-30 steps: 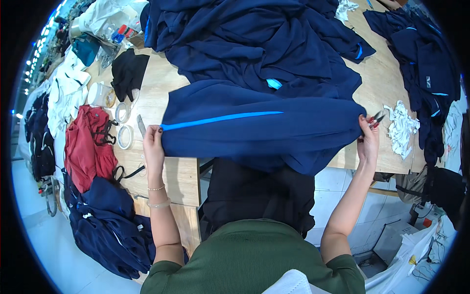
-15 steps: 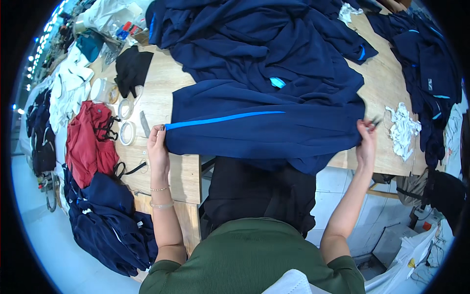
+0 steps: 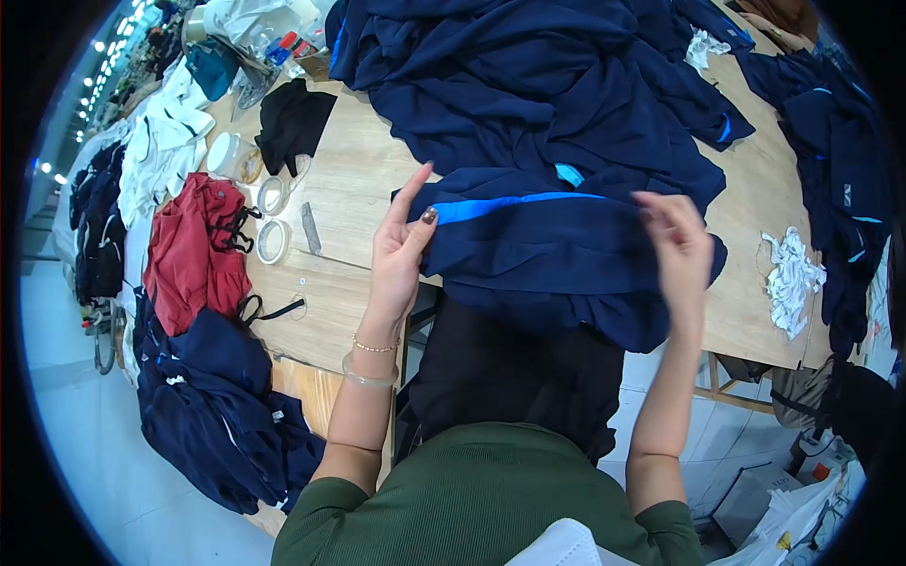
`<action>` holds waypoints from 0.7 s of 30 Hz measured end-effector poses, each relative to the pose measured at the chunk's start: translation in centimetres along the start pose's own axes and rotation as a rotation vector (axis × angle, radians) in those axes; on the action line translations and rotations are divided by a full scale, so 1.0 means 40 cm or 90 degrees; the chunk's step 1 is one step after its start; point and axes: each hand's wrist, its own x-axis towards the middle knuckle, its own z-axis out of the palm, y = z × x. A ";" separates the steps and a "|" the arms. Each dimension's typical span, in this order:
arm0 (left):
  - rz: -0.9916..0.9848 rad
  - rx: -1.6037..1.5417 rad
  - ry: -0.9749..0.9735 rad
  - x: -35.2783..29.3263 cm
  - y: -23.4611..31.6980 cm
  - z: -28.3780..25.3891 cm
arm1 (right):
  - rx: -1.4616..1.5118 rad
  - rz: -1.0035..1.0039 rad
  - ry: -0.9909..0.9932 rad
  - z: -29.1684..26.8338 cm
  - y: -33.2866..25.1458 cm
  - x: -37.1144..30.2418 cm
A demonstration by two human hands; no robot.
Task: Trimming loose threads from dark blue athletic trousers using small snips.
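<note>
A navy garment piece with a bright blue stripe lies across the near table edge, its front part hanging over my lap. At its left end is my left hand, index finger stretched out and thumb apart from it, the thumb touching the cloth beside the stripe. My right hand is over the right part of the cloth, fingers curled in and smeared by motion. What lies within those fingers is hidden. Behind rises a large heap of navy garments with a small light-blue patch showing.
Left on the table are tape rolls, a grey metal strip, black cloth and a red garment. More navy clothing is piled below. White scraps and navy garments lie at right.
Both hands have moved inward from the garment's ends, and its left end has come right with the left hand. The small metallic tool seen at my right hand is now out of sight.
</note>
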 end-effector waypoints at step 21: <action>0.048 0.665 -0.315 0.110 0.071 0.029 | 0.263 0.160 0.360 -0.062 0.001 0.044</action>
